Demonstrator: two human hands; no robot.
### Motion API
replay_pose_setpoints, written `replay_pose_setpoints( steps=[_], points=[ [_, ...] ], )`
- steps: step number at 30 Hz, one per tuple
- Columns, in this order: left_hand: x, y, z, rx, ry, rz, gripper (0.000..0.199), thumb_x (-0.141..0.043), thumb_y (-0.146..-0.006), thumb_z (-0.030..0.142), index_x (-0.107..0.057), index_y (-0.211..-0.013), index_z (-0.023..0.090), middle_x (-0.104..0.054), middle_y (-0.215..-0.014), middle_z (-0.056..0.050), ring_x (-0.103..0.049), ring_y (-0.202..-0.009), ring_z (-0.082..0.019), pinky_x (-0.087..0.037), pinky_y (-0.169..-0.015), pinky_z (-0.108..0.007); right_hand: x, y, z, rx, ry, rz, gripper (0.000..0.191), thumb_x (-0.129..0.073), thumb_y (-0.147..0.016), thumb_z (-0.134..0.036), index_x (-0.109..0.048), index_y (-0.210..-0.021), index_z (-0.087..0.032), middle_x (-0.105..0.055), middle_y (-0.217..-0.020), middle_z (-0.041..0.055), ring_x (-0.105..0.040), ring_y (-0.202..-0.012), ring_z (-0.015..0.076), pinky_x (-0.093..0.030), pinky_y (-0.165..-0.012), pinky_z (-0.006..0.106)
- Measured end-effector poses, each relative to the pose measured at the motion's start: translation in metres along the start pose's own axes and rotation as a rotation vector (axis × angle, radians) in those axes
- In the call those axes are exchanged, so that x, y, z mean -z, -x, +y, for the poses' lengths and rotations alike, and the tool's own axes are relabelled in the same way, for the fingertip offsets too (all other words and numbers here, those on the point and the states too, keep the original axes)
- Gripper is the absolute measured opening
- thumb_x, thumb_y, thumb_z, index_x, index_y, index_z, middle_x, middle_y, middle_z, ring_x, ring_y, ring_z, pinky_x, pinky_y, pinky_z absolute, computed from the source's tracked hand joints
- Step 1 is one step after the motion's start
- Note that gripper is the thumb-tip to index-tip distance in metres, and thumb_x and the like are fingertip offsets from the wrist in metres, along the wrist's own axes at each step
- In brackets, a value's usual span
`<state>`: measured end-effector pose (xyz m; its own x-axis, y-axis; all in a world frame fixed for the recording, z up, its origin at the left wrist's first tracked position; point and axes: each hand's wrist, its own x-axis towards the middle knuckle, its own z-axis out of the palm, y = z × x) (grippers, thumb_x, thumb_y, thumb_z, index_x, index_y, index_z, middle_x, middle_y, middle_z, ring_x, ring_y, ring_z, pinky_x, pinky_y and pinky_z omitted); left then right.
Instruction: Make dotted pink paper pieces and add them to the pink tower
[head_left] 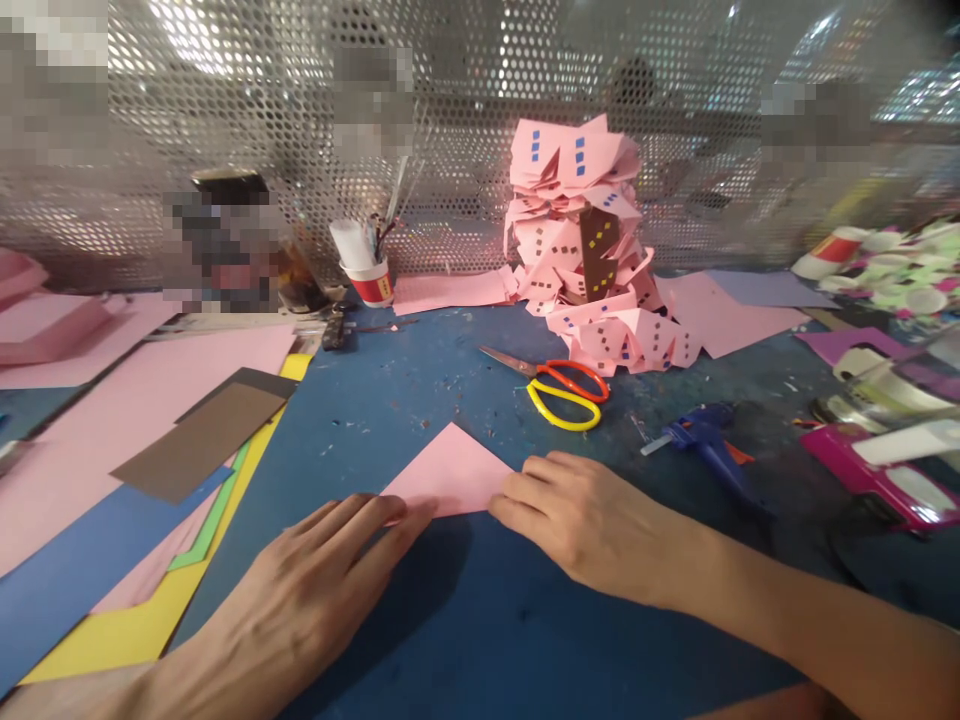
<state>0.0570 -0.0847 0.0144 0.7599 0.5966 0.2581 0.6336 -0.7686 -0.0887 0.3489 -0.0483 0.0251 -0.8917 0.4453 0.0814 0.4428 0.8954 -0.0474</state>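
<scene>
A piece of pink paper, shaped like a triangle with its point away from me, lies on the blue table. At its left corner is my left hand, its fingers pressed together on the paper's near edge. My right hand has its fingers curled onto the right corner. Both hands grip the same sheet, and the corners under the fingertips are hidden. Beyond the paper lie scissors with one red and one yellow handle.
To the right rest a blue glue gun and a magenta tape dispenser. Coloured paper sheets overlap on the left. A tall stack of folded pink pieces stands by the perforated metal screen, near a cup of tools.
</scene>
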Motion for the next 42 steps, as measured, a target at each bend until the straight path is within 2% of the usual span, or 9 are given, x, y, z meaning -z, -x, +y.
replay_pose_setpoints(
  steps=[2, 5, 11, 18, 24, 30, 36, 42],
  points=[
    [-0.001, -0.001, 0.002, -0.002, -0.031, -0.032, 0.037, -0.041, -0.101, 0.016, -0.057, -0.133, 0.021, -0.069, -0.111, -0.009, -0.066, -0.094, -0.021, -0.056, -0.079, -0.033, 0.000, -0.001, -0.002, 0.005, 0.027, 0.008, 0.033, -0.041, -0.100, -0.011, -0.056, -0.129, -0.016, -0.063, -0.106, 0.0056, -0.052, -0.088, 0.0209, -0.043, -0.079, 0.036],
    [-0.004, -0.004, 0.004, 0.002, -0.065, -0.021, 0.038, -0.046, -0.101, 0.026, -0.055, -0.137, 0.021, -0.069, -0.109, -0.008, -0.065, -0.088, -0.021, -0.055, -0.075, -0.033, -0.001, -0.003, -0.004, 0.010, 0.077, 0.023, 0.039, -0.040, -0.101, -0.013, -0.049, -0.139, -0.017, -0.062, -0.111, 0.0069, -0.052, -0.090, 0.0218, -0.042, -0.077, 0.038],
    [-0.008, -0.007, 0.007, 0.013, -0.074, -0.012, 0.039, -0.049, -0.101, 0.035, -0.057, -0.136, 0.020, -0.067, -0.107, -0.010, -0.063, -0.088, -0.022, -0.054, -0.074, -0.034, -0.004, -0.005, -0.008, -0.009, 0.128, 0.024, 0.043, -0.041, -0.099, -0.012, -0.047, -0.141, -0.015, -0.061, -0.115, 0.0086, -0.051, -0.092, 0.0231, -0.040, -0.075, 0.039],
    [-0.009, -0.006, 0.010, 0.033, -0.056, 0.016, 0.036, -0.047, -0.101, 0.033, -0.060, -0.130, 0.017, -0.065, -0.102, -0.010, -0.061, -0.083, -0.022, -0.053, -0.069, -0.034, -0.003, -0.005, -0.009, -0.015, 0.132, 0.017, 0.042, -0.043, -0.099, -0.012, -0.048, -0.140, -0.015, -0.060, -0.114, 0.0077, -0.050, -0.092, 0.0235, -0.040, -0.073, 0.040],
    [-0.007, -0.007, 0.009, 0.028, -0.075, 0.030, 0.033, -0.047, -0.101, 0.031, -0.063, -0.125, 0.016, -0.066, -0.105, -0.010, -0.062, -0.086, -0.022, -0.054, -0.071, -0.036, 0.000, -0.001, -0.007, -0.010, 0.109, 0.000, 0.040, -0.042, -0.100, -0.013, -0.049, -0.140, -0.014, -0.060, -0.113, 0.0080, -0.050, -0.092, 0.0233, -0.040, -0.075, 0.040],
    [-0.008, -0.003, 0.006, 0.011, -0.091, 0.028, 0.029, -0.047, -0.101, 0.032, -0.065, -0.122, 0.023, -0.068, -0.108, -0.008, -0.063, -0.093, -0.023, -0.054, -0.074, -0.037, 0.003, 0.001, -0.006, -0.002, 0.086, -0.011, 0.037, -0.040, -0.101, -0.012, -0.052, -0.136, -0.013, -0.061, -0.109, 0.0071, -0.050, -0.090, 0.0229, -0.041, -0.077, 0.039],
    [-0.008, 0.001, 0.005, 0.047, 0.006, 0.070, 0.027, -0.050, -0.099, 0.026, -0.065, -0.121, 0.020, -0.067, -0.108, -0.008, -0.064, -0.090, -0.021, -0.055, -0.075, -0.035, 0.004, 0.001, -0.005, -0.016, 0.030, -0.007, 0.034, -0.045, -0.098, -0.011, -0.058, -0.129, -0.014, -0.062, -0.109, 0.0076, -0.051, -0.091, 0.0223, -0.041, -0.080, 0.038],
    [-0.016, 0.002, 0.001, 0.191, 0.210, 0.053, 0.025, -0.054, -0.098, 0.024, -0.064, -0.120, 0.024, -0.064, -0.110, -0.005, -0.063, -0.094, -0.018, -0.053, -0.082, -0.030, -0.005, -0.005, -0.002, -0.153, -0.177, 0.136, 0.023, -0.050, -0.100, -0.023, -0.070, -0.109, -0.021, -0.064, -0.097, 0.0040, -0.055, -0.088, 0.0188, -0.042, -0.080, 0.036]
  ],
)
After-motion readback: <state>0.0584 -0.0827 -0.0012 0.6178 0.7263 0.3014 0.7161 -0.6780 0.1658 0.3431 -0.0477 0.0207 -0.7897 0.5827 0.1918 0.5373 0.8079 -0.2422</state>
